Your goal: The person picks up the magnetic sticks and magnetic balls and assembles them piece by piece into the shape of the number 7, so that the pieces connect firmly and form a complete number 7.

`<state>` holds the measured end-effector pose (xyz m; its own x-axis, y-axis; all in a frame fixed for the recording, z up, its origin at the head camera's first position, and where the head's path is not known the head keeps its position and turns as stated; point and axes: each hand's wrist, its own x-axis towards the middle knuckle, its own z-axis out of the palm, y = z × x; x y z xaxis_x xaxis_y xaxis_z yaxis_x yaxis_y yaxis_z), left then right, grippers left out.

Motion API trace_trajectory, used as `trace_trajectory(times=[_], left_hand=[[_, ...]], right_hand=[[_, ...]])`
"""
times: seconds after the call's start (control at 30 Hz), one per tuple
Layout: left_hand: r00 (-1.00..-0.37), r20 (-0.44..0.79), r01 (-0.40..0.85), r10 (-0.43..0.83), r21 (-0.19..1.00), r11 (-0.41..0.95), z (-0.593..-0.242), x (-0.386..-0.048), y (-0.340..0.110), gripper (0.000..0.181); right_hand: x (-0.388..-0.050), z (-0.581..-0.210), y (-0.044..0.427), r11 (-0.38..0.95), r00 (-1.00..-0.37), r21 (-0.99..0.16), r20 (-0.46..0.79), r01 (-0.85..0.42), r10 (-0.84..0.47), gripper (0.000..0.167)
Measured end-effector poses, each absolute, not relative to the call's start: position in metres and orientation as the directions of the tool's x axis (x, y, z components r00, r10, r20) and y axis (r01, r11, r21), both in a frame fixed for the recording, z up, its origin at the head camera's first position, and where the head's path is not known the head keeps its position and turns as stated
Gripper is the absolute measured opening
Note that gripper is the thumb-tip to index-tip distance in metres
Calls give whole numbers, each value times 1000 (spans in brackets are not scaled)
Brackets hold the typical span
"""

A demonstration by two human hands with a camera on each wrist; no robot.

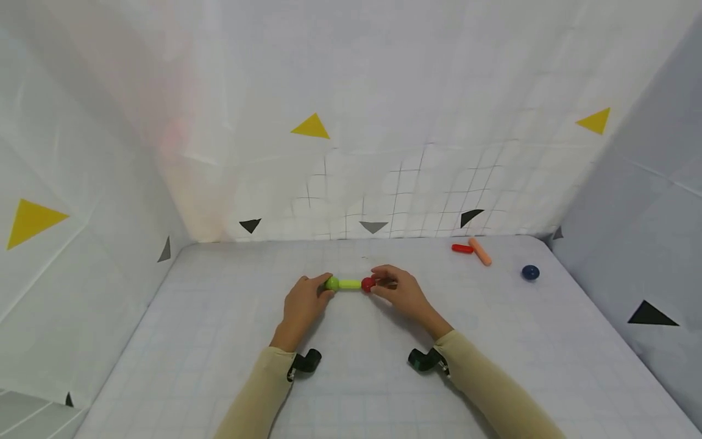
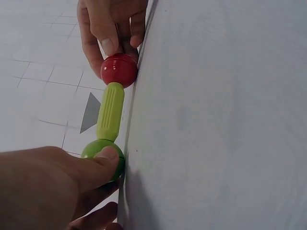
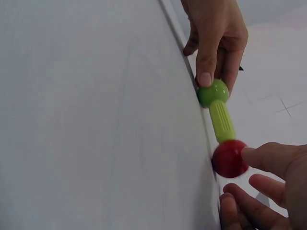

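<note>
At the centre of the table (image 1: pixel 351 384), the left hand (image 1: pixel 303 300) pinches a green ball (image 1: pixel 332 283) and the right hand (image 1: pixel 407 296) a red ball (image 1: pixel 367 285), joined by a ribbed lime rod (image 1: pixel 350 285), a dark blue ball (image 1: pixel 530 272) lying far right.

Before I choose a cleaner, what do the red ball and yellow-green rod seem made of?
Red ball: smooth and glossy, with small bright highlights; probably plastic, though coated metal is possible. Yellow-green rod: likely moulded plastic, satin-looking, with lengthwise grooves and even colour.
</note>
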<state>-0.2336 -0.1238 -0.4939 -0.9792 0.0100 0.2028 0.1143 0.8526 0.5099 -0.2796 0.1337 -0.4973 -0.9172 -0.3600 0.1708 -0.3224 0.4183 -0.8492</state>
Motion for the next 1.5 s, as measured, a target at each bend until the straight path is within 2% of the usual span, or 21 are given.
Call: trace_trajectory(times=[0.43, 0.97, 1.17, 1.5], left_hand=[[-979, 203, 91, -11, 489, 867, -494, -234, -129, 46], [-980, 201, 93, -12, 507, 857, -494, -233, -130, 44], [-979, 201, 83, -23, 504, 860, -494, -232, -131, 45], [-980, 198, 85, -20, 504, 860, -494, -232, -129, 45]], right_hand=[[-297, -477, 190, 530, -945, -788, 205, -313, -254, 37], [-329, -462, 253, 637, -933, -686, 313, -352, -178, 28], [-335, -458, 270, 680, -941, -659, 305, -322, -150, 31], [-341, -461, 296, 725, -969, -660, 244, -195, -39, 32]])
